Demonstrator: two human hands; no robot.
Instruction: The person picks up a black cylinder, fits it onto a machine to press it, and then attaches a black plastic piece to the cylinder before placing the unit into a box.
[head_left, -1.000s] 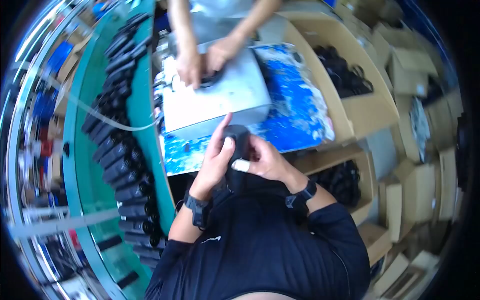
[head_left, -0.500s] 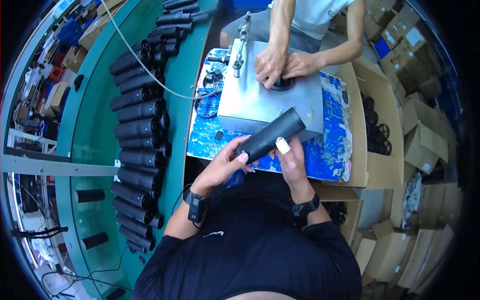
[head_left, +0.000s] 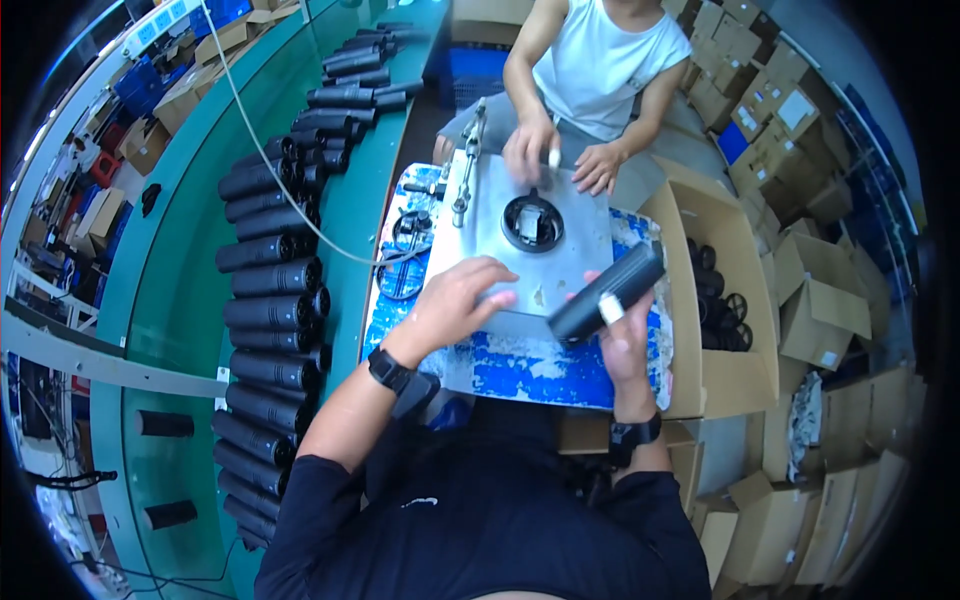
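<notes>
A black cylindrical tube (head_left: 610, 290) is held tilted above the right front of the metal box. My right hand (head_left: 628, 345), with a white wrap on one finger, is closed around it. My left hand (head_left: 462, 305) hovers over the near left of the metal box (head_left: 470, 225), its fingers apart and nothing in them. A round black ring-shaped part (head_left: 532, 222) with a pale insert lies on top of the box. Across from me, a co-worker's hands (head_left: 535, 150) are near the box's far edge, one of them blurred.
Many black tubes (head_left: 270, 310) lie in a row on the green bench (head_left: 350, 230) at left. A metal clamp (head_left: 470, 165) stands on the box's left side, and a pale hose (head_left: 270, 165) crosses over. At right, a cardboard box (head_left: 690, 300) holds black wheel-like parts (head_left: 735, 310).
My left hand has let go of the tube and moved apart. My right hand has carried the tube rightward. The co-worker's hands have drawn back, uncovering the ring-shaped part.
</notes>
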